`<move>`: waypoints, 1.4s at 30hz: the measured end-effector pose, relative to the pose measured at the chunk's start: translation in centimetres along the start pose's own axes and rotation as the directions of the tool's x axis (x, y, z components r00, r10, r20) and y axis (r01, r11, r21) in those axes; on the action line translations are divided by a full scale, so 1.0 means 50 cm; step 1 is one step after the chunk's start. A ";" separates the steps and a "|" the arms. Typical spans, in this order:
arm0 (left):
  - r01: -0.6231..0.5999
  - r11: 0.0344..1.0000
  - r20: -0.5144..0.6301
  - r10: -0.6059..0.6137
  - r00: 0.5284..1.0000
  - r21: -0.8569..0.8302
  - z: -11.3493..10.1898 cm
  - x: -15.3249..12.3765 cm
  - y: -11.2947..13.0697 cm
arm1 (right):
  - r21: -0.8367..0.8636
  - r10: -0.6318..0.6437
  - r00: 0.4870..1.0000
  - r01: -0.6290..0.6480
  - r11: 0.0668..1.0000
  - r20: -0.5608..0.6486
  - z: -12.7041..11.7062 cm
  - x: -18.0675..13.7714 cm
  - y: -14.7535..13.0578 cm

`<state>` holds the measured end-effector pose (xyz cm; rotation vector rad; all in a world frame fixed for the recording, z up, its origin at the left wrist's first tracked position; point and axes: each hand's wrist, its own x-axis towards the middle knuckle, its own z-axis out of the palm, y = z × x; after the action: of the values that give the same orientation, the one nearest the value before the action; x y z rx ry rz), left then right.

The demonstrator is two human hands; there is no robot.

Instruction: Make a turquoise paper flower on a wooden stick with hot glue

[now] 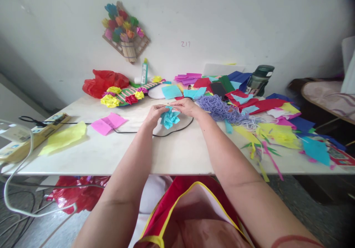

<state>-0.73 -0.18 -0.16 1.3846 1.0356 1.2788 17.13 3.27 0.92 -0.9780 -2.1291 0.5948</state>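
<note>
Both hands meet over the middle of the white tabletop [172, 155], toward its far edge. The left hand [155, 114] and the right hand [188, 107] hold a crumpled blue paper flower [169, 118] between them, the fingers of each hand pinched on it, left side and upper right side, so that it hangs just above the surface. A thin stick [173, 105] runs along under the right hand's fingers. A black cable [177, 129] curves on the tabletop beneath the flower.

Just beside the right hand lies a heap of lilac yarn [222, 109], and beyond it coloured paper sheets [277, 129] spread to the right edge. Toward the left edge lie a folded pink sheet [108, 123] and a yellow sheet [63, 137]. Along the far edge stand a glue bottle [144, 71], a red plastic bag [102, 81] and a board with paper flowers [124, 94].
</note>
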 end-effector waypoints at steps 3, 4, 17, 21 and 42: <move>0.015 0.999 -0.013 -0.015 1.000 -0.041 -0.001 0.001 -0.002 | -0.001 -0.025 1.000 0.025 1.000 0.003 -0.001 -0.001 -0.004; 0.017 0.999 -0.014 -0.018 1.000 -0.047 -0.001 0.001 -0.002 | -0.010 -0.028 1.000 0.028 1.000 0.006 -0.001 -0.002 -0.007; 0.078 0.994 0.025 -0.077 0.997 -0.076 -0.001 -0.001 -0.002 | -0.255 -0.022 0.999 0.030 0.966 0.032 -0.017 -0.014 -0.042; 0.075 0.994 0.032 -0.073 0.997 -0.077 0.000 0.000 -0.002 | -0.303 -0.014 1.000 0.019 0.953 0.019 -0.019 -0.015 -0.046; 0.071 0.986 -0.054 -0.080 0.995 -0.148 0.001 0.006 -0.006 | -0.535 0.017 0.998 0.018 0.845 0.060 -0.020 -0.019 -0.073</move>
<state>-0.65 0.19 -0.40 1.1924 1.0042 1.3195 16.67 0.40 3.54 -1.2642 -2.4085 0.0080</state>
